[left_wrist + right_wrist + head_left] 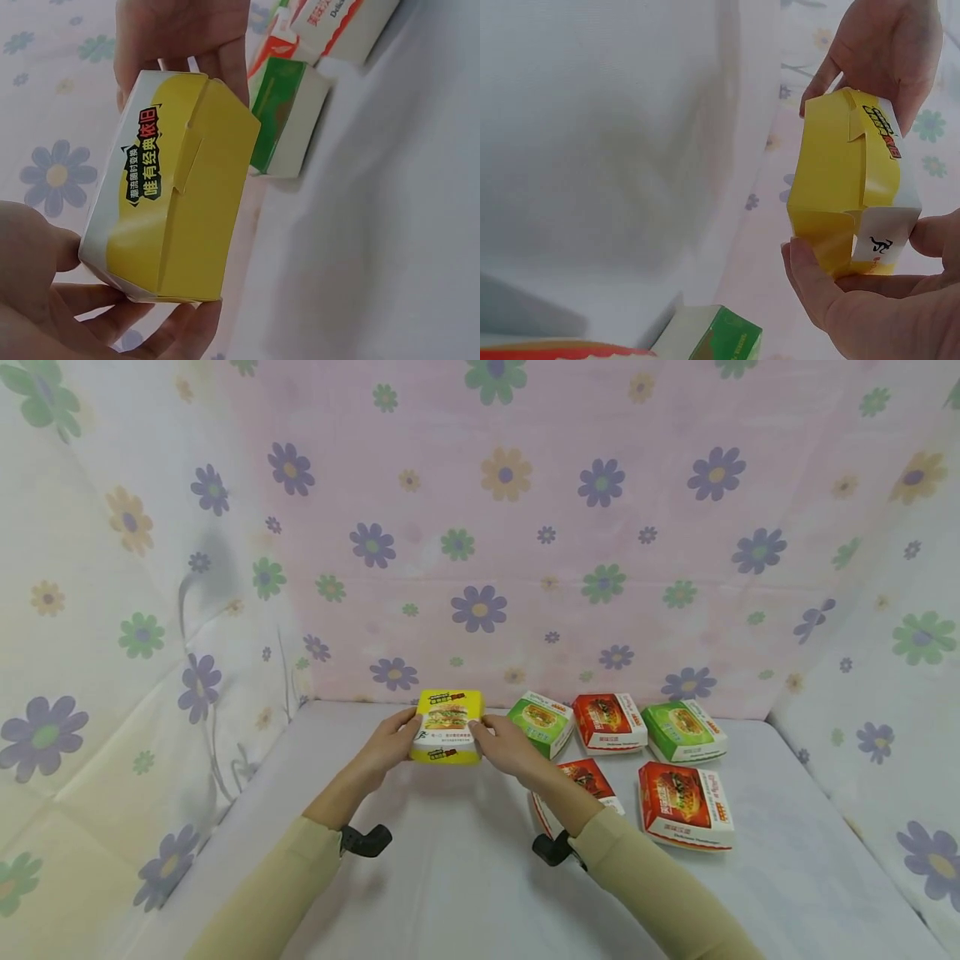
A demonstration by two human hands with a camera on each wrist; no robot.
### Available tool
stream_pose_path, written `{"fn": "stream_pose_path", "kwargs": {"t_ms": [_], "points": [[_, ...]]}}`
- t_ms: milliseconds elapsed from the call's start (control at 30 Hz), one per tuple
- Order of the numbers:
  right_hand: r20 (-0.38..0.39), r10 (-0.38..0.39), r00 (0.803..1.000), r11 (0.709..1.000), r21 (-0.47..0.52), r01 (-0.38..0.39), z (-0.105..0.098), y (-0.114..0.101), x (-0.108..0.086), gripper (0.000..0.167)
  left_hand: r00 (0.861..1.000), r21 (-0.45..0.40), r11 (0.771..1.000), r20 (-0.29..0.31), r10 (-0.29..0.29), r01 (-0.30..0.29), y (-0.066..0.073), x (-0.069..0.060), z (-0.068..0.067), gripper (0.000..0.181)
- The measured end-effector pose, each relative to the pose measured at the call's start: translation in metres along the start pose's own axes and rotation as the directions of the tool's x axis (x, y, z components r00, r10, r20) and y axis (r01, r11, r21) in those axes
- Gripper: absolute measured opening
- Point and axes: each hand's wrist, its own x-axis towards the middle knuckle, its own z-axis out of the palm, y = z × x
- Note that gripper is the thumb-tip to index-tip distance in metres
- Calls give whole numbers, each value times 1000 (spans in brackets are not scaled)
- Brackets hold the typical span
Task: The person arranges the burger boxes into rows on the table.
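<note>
Both hands hold a yellow and white burger box (448, 727) above the white table surface, its burger picture facing up toward the head camera. My left hand (386, 745) grips the box's left side, thumb on the lid and fingers under it, as the left wrist view shows. On the opposite side, my right hand (512, 747) grips with its thumb near the top edge and fingers below. The closed box front (142, 202) has a tucked flap in the left wrist view. A green burger box (542, 724) stands just right of my right hand.
Right of the hands are a red burger box (609, 724) and another green box (684, 732) at the back. Nearer are a red box (684, 806) and one (588, 777) partly hidden by the right forearm. Flowered cloth (480, 568) walls the table's back and sides.
</note>
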Motion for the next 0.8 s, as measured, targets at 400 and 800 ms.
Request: {"fn": "stream_pose_path", "kwargs": {"t_ms": [400,800], "points": [[-59,18,998,998,59,-14,10,-3,15,45,1000,-47,999,-11,3,-3,-9,15,-10,59],[-16,70,997,985,161,-67,18,6,33,47,999,-67,998,-32,-22,19,-24,33,-11,57]]}}
